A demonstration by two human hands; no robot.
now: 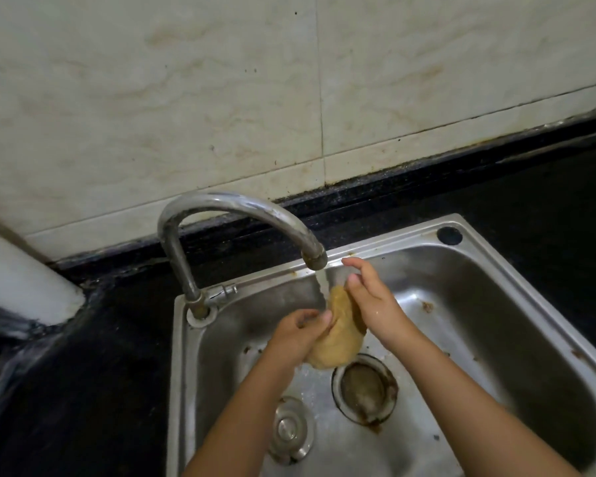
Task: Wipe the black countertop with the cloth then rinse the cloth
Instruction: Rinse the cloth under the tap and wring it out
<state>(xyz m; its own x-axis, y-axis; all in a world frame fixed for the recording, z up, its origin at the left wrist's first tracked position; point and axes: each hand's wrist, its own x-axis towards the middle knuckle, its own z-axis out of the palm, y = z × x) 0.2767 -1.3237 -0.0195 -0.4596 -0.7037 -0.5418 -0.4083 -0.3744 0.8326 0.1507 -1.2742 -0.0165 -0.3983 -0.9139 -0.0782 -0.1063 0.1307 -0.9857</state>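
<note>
Yellow-tan cloth [338, 335]; black countertop [537, 194]; silver sink [516, 280].

The curved tap [241, 215] arches over the sink [516, 290] basin's back left; right of it the basin lies open (drain strainer [364, 390] sits low)

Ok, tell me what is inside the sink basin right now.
Inside the sink: both hands work a yellow cloth under the tap's running water. On the floor lie a round drain strainer and a metal stopper. The arms cover part of the basin floor.
</note>
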